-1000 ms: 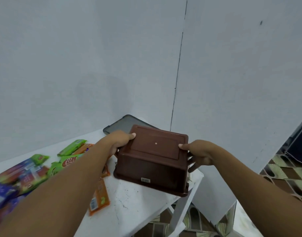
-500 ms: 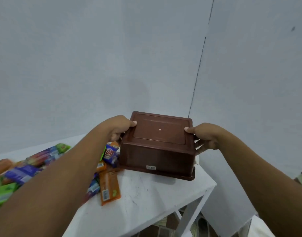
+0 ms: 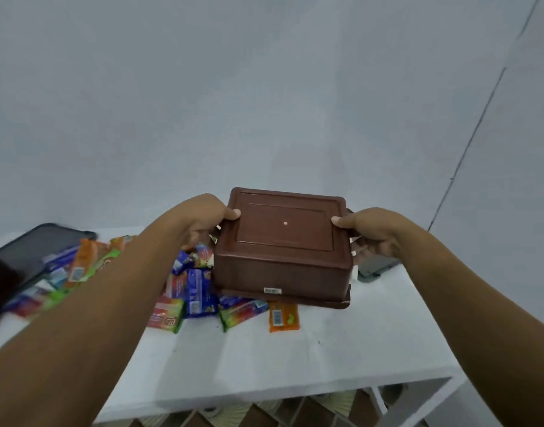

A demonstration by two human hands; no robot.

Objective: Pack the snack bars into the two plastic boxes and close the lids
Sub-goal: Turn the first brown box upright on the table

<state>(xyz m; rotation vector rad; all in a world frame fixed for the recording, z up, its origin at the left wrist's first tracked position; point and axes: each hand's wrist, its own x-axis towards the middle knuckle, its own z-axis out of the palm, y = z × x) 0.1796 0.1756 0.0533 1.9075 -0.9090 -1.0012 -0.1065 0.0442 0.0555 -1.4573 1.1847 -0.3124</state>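
Observation:
A brown plastic box (image 3: 283, 248) is held upside down, its base facing me, a little above the white table (image 3: 295, 359). My left hand (image 3: 203, 220) grips its left side and my right hand (image 3: 369, 232) grips its right side. Several wrapped snack bars (image 3: 199, 291) in blue, green, red and orange lie scattered on the table below and to the left of the box; some are hidden behind my left forearm and under the box. An orange bar (image 3: 283, 316) lies just in front of the box.
A dark lid (image 3: 39, 251) lies flat at the table's far left. A grey object (image 3: 373, 268) peeks out behind my right hand. Pale walls stand close behind the table; the table's front edge and right corner drop to a patterned floor.
The view has swung, so the table now sits more centred. The upturned box has come up and left over the bars, and more bars now show beneath it.

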